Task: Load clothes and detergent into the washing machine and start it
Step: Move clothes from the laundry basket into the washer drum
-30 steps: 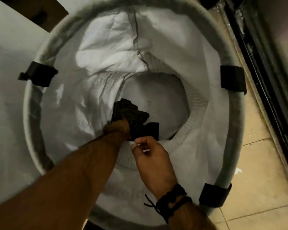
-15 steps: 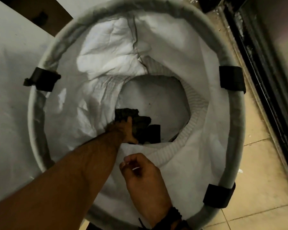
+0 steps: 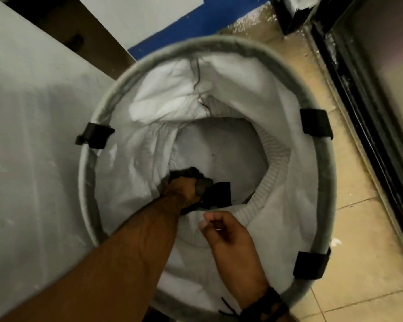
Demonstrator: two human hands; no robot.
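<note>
I look straight down into a round laundry basket [image 3: 323, 189] with a grey rim and a white liner. Deep inside it my left hand [image 3: 180, 191] grips a bundle of dark clothes [image 3: 215, 190], which partly sticks out past the knuckles. My right hand [image 3: 226, 233] hovers above the liner near the basket's front side, its fingers loosely curled and holding nothing; a dark braided band circles its wrist. The basket's pale bottom shows beyond the clothes.
A large white appliance surface [image 3: 28, 159] fills the left side, touching the basket's rim. Beige floor tiles [image 3: 363, 263] lie to the right, bordered by a black door track [image 3: 367, 126]. Black clips [image 3: 315, 124] sit on the rim.
The view has pulled back, so the basket looks smaller and more floor shows. My left hand has closed tighter round the dark clothes. My right hand has drawn back from them toward me.
</note>
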